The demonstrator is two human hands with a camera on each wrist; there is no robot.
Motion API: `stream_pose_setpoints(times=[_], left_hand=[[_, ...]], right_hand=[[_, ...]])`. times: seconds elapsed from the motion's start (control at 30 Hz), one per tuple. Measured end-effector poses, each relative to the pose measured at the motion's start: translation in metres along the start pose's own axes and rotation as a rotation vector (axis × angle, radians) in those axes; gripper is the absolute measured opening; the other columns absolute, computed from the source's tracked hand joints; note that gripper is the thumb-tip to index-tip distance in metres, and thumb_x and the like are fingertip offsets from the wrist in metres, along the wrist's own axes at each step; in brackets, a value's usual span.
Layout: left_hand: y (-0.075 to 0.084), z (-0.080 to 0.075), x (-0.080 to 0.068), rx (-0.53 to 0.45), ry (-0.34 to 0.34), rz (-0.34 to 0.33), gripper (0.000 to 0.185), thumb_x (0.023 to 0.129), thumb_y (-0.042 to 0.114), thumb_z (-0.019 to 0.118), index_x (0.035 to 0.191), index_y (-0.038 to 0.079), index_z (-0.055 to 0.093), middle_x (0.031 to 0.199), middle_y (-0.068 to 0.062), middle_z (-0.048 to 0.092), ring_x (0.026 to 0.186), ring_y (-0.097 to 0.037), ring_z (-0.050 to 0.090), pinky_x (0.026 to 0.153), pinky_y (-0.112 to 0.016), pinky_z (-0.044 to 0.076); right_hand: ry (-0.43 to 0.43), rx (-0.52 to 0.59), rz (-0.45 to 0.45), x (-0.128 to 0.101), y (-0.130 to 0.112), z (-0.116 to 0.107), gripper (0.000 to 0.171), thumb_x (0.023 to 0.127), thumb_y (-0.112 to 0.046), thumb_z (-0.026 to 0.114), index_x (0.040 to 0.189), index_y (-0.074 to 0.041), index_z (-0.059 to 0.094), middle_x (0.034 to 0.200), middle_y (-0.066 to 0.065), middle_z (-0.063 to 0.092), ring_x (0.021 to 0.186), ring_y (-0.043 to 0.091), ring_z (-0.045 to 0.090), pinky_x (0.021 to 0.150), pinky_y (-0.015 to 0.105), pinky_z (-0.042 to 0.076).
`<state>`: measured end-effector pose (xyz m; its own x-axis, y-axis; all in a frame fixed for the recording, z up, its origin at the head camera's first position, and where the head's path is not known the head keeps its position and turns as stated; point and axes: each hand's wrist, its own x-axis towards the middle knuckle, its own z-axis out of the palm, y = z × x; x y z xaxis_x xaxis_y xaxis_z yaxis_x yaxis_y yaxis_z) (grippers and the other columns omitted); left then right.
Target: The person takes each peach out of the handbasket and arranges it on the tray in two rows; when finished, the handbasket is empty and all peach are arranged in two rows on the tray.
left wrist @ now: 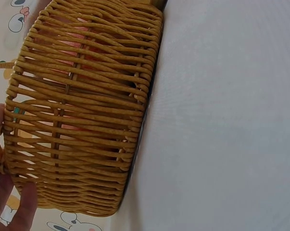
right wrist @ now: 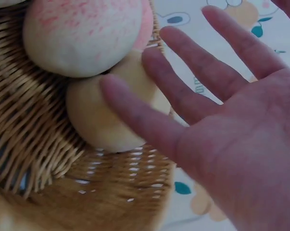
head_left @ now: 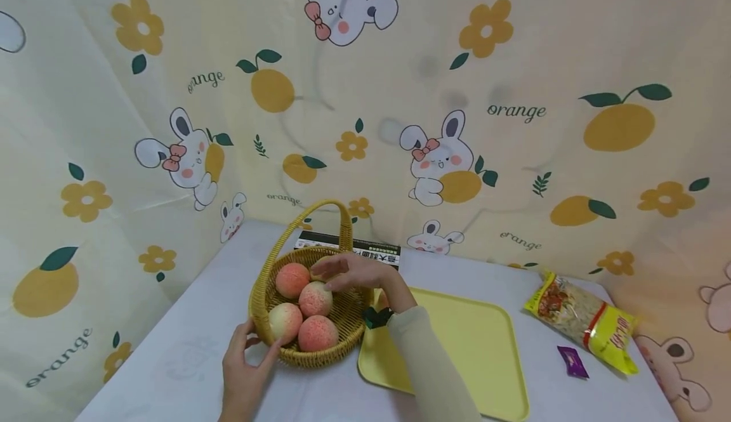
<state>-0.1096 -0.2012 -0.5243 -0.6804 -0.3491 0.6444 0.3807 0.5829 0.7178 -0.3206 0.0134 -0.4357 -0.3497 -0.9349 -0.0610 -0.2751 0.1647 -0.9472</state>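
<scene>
Desk (head_left: 188, 346): pale lavender cloth, set in a corner.
Backdrop (head_left: 514, 60): cream curtain on both sides, printed with rabbits, oranges, flowers and the word "orange".
Basket (head_left: 320, 352): wicker, hooped handle, near desk middle, holding four pink-and-cream peaches (head_left: 317, 333); one yellower fruit (right wrist: 106, 120) beneath, seen in right wrist view.
Tray (head_left: 474, 352): yellow, just right of basket.
Box (head_left: 371, 254): flat, behind basket.
Snack bag (head_left: 588, 320) and purple packet (head_left: 573, 362): right of tray.
Left hand (head_left: 245, 362): fingers relaxed, resting against basket's near wall.
Right hand (head_left: 354, 273): fingers straight and spread, over the peaches, gripping nothing.
</scene>
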Motion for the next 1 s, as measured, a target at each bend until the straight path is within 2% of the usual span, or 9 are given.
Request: stream_pose_setpoints(times=[0.2, 0.3, 0.4, 0.47, 0.6, 0.7, 0.77, 0.9, 1.0], left_hand=[[0.0, 0.001, -0.002, 0.004, -0.002, -0.017, 0.054, 0.073, -0.006, 0.085, 0.121, 0.0, 0.061, 0.106, 0.001, 0.062, 0.099, -0.004, 0.055, 0.08, -0.012, 0.05], [0.0, 0.0, -0.001, 0.007, -0.002, -0.01, 0.053, 0.073, -0.006, 0.085, 0.12, 0.0, 0.061, 0.106, 0.001, 0.061, 0.099, -0.005, 0.055, 0.08, -0.012, 0.049], [0.0, 0.0, 0.0, 0.011, -0.004, -0.004, 0.053, 0.074, -0.005, 0.085, 0.12, 0.001, 0.061, 0.106, 0.001, 0.061, 0.098, -0.005, 0.055, 0.08, -0.012, 0.049], [-0.001, 0.0, 0.001, 0.016, -0.005, -0.01, 0.053, 0.074, -0.004, 0.086, 0.12, 0.001, 0.061, 0.106, 0.002, 0.061, 0.098, -0.005, 0.055, 0.08, -0.011, 0.049], [0.0, 0.0, 0.001, 0.025, -0.01, -0.03, 0.053, 0.074, -0.003, 0.086, 0.12, 0.001, 0.061, 0.106, 0.003, 0.061, 0.099, -0.004, 0.055, 0.08, -0.011, 0.048], [0.0, 0.0, 0.001, 0.022, -0.012, -0.033, 0.053, 0.074, -0.003, 0.086, 0.12, 0.001, 0.061, 0.106, 0.003, 0.061, 0.099, -0.004, 0.055, 0.08, -0.012, 0.049], [-0.001, -0.001, 0.0, 0.015, -0.007, -0.015, 0.053, 0.074, -0.004, 0.085, 0.12, 0.001, 0.061, 0.106, 0.002, 0.061, 0.098, -0.004, 0.055, 0.08, -0.012, 0.049], [-0.001, -0.001, 0.0, -0.003, 0.005, 0.028, 0.054, 0.073, -0.006, 0.085, 0.121, 0.0, 0.061, 0.106, -0.001, 0.061, 0.098, -0.005, 0.055, 0.08, -0.012, 0.049], [-0.002, 0.0, 0.0, -0.007, 0.0, 0.022, 0.054, 0.074, -0.005, 0.085, 0.122, 0.001, 0.061, 0.106, 0.0, 0.062, 0.099, -0.005, 0.055, 0.08, -0.012, 0.049]], right_hand=[[-0.067, -0.111, 0.023, 0.005, -0.005, 0.008, 0.058, 0.093, -0.006, 0.068, 0.145, 0.003, 0.046, 0.148, 0.018, 0.047, 0.141, 0.029, 0.039, 0.118, 0.05, 0.03], [-0.058, -0.153, 0.006, 0.003, -0.006, 0.011, 0.056, 0.091, -0.009, 0.072, 0.142, 0.0, 0.051, 0.144, 0.013, 0.053, 0.138, 0.024, 0.042, 0.117, 0.051, 0.03], [-0.034, -0.134, -0.002, 0.0, -0.006, 0.01, 0.048, 0.09, -0.007, 0.072, 0.135, -0.001, 0.058, 0.135, 0.012, 0.059, 0.129, 0.025, 0.05, 0.112, 0.051, 0.038], [-0.085, -0.068, 0.003, -0.002, -0.005, 0.009, 0.044, 0.091, -0.003, 0.069, 0.134, 0.002, 0.058, 0.131, 0.018, 0.061, 0.125, 0.032, 0.054, 0.108, 0.049, 0.044], [-0.267, 0.001, 0.042, -0.005, -0.004, 0.008, 0.047, 0.094, 0.0, 0.065, 0.139, 0.004, 0.052, 0.134, 0.025, 0.057, 0.126, 0.041, 0.052, 0.101, 0.038, 0.051], [-0.341, -0.042, 0.057, -0.008, -0.005, 0.01, 0.052, 0.094, -0.003, 0.066, 0.144, 0.001, 0.049, 0.142, 0.019, 0.054, 0.134, 0.036, 0.047, 0.103, 0.033, 0.05], [-0.358, -0.068, 0.046, -0.006, -0.005, 0.012, 0.053, 0.094, -0.004, 0.067, 0.144, 0.0, 0.049, 0.144, 0.016, 0.052, 0.134, 0.033, 0.046, 0.106, 0.037, 0.048], [-0.399, -0.039, 0.039, 0.0, -0.004, 0.019, 0.055, 0.093, 0.001, 0.066, 0.145, 0.003, 0.046, 0.149, 0.019, 0.046, 0.136, 0.025, 0.045, 0.111, 0.043, 0.043], [-0.432, -0.014, 0.07, 0.005, -0.004, 0.023, 0.055, 0.093, 0.004, 0.065, 0.144, 0.003, 0.046, 0.151, 0.016, 0.045, 0.136, 0.017, 0.044, 0.112, 0.037, 0.042]])
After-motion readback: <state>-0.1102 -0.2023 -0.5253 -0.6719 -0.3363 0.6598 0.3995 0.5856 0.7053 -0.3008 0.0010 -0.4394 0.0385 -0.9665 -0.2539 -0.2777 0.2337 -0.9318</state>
